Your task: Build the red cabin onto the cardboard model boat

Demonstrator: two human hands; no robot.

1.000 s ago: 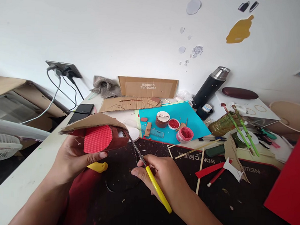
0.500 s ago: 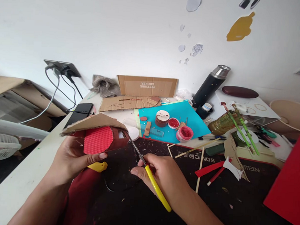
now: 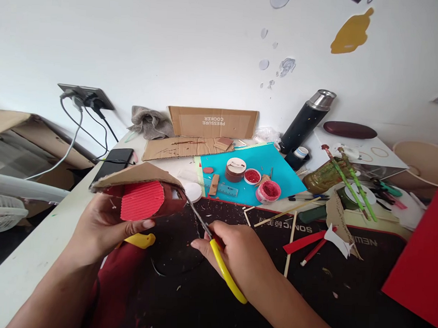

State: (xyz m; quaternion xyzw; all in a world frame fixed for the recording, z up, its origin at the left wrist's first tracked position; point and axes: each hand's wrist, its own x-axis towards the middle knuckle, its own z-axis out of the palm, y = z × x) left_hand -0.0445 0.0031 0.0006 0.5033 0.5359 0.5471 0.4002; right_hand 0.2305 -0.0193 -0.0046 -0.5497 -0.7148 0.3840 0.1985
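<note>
My left hand is wrapped round a small cardboard house, thumb along its lower edge. The house has a brown cardboard top and a red corrugated panel facing me. In my right hand are scissors with a yellow handle, held around the handle and pivot. Their blade tips meet the right end of the house, beside a small opening with white inside; how deep the tips go is hidden. A yellow curved object lies below my left hand.
A dark desk mat spreads below, with scraps and thin wooden sticks. Behind lie a blue sheet with a pink paint jar, and cardboard pieces. A black flask and a jar of brushes stand right.
The view has shifted slightly, so the background sits a little higher and further left. Both hands keep their hold, and the scissor tips remain at the right end of the house.
</note>
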